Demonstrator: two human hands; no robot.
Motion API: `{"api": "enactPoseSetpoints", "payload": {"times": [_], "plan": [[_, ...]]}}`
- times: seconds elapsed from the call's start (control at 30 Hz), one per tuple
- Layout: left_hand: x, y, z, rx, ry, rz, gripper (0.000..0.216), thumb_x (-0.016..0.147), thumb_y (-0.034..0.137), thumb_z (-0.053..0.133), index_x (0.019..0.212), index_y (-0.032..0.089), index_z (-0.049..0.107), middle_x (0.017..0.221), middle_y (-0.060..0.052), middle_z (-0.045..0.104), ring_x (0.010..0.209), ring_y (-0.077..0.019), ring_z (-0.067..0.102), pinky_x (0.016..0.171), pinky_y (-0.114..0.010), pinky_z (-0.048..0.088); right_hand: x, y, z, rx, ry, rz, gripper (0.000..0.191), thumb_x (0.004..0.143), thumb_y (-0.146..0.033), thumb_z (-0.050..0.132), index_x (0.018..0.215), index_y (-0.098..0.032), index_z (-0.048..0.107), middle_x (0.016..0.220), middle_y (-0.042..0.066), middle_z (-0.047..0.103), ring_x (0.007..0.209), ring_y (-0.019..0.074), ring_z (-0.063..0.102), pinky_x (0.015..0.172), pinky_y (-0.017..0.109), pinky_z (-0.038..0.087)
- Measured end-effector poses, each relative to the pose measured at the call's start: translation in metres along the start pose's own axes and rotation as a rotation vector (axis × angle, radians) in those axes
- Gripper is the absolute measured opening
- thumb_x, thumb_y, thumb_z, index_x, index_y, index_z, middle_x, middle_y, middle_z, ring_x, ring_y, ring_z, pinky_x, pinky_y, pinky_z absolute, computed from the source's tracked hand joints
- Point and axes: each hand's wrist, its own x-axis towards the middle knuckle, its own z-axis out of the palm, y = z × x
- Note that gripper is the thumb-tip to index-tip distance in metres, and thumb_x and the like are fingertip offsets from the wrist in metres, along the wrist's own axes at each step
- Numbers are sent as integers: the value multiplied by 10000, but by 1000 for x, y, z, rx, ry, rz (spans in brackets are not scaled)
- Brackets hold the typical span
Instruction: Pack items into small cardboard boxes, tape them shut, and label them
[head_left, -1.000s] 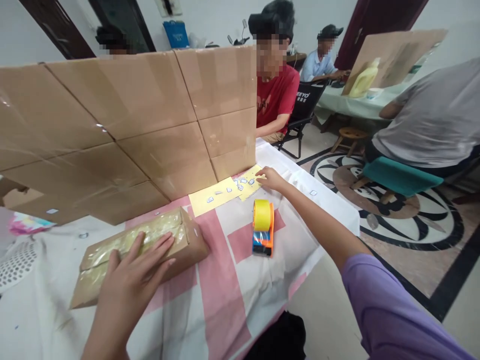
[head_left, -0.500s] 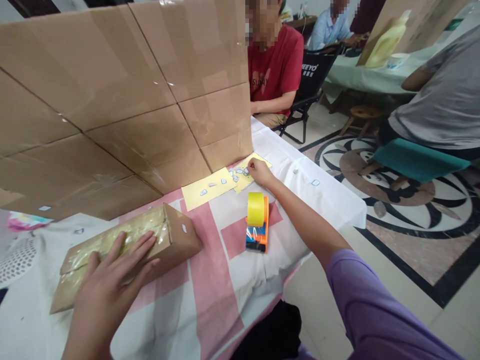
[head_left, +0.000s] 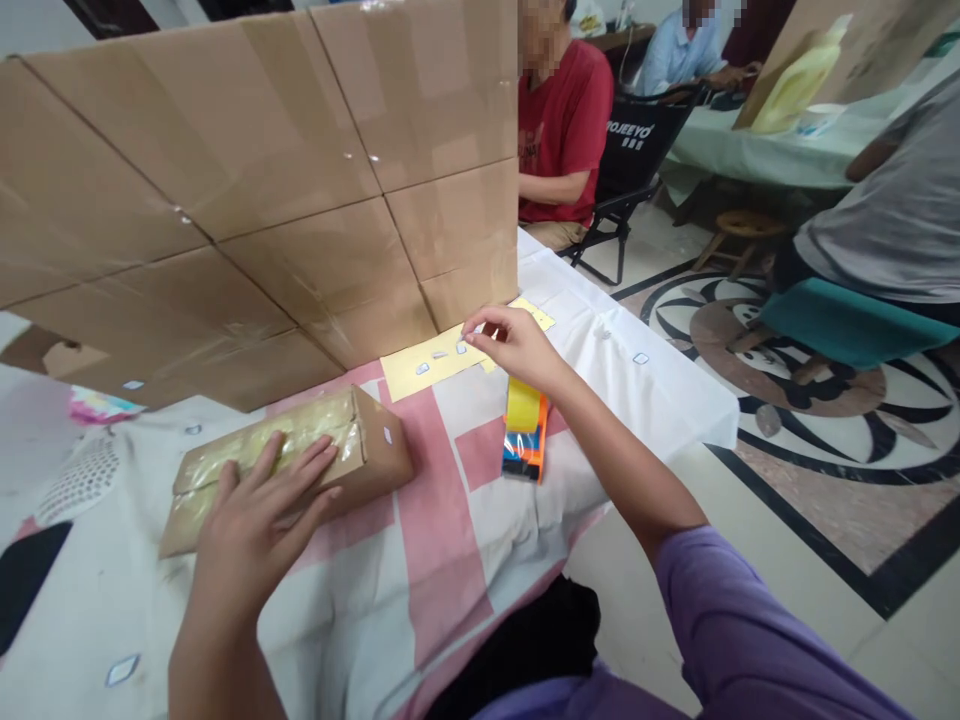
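My left hand [head_left: 259,510] lies on the taped top of a small cardboard box [head_left: 382,450], its fingers spread. A small white label sits on the box's end face. My right hand [head_left: 517,345] is held over the yellow sheets [head_left: 405,375], thumb and forefinger pinched on what looks like a small pale slip. Several small white labels [head_left: 422,369] with dark outlines lie on those sheets, partly hidden by this hand. Just below my right wrist stands an orange tape dispenser [head_left: 534,465] with a roll of yellow tape [head_left: 523,408].
A tall wall of cardboard [head_left: 315,240] stands along the table's far side. Loose labels [head_left: 122,670] lie on the white and pink cloth [head_left: 442,520]. A black flat object [head_left: 31,580] lies at left. Beyond sit a person in red [head_left: 574,130] and other people.
My right hand has drawn back to the left from the farther yellow sheet, pinching at its fingertips. My left hand stays on the box. The whole view has shifted slightly.
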Motion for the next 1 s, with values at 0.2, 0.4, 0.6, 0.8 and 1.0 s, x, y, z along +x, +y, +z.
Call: {"api": "enactPoseSetpoints", "payload": {"times": [0.2,0.4,0.6,0.8,1.0], "plan": [[-18,-20,-11,-275,107,145,290,907,298,680,1193,335,719,1254,-29,746,1417,-308,508,1265,-606,244,-61,-26,98,153,-279,101,93,900,-126,569,867,-182,636,917,11,643,775,135,583,720,265,443],[-20,-22,-11,-293,103,145,327,911,249,690,1222,348,710,1283,-21,730,1430,-301,494,1266,-629,233,-86,3,158,132,-221,197,160,866,-40,556,833,-192,596,892,13,614,815,161,596,762,288,440],[-19,-22,-10,-293,119,156,320,908,245,693,1213,341,714,1270,-23,736,1424,-308,501,1263,-634,228,-88,11,164,186,-143,184,146,873,-68,544,847,-207,579,889,4,611,823,164,599,752,282,446],[-21,-21,-9,-283,134,155,321,900,248,699,1202,356,713,1261,-7,741,1421,-303,506,1264,-638,231,-90,9,169,216,-117,212,85,869,-136,581,831,-212,575,870,-7,594,755,154,567,714,280,434],[-21,-20,-7,-278,135,147,314,894,259,702,1193,355,714,1256,-2,745,1420,-304,504,1267,-643,229,-93,5,167,254,-90,176,70,871,-162,565,829,-217,572,874,-6,571,762,155,558,696,276,421]]}}
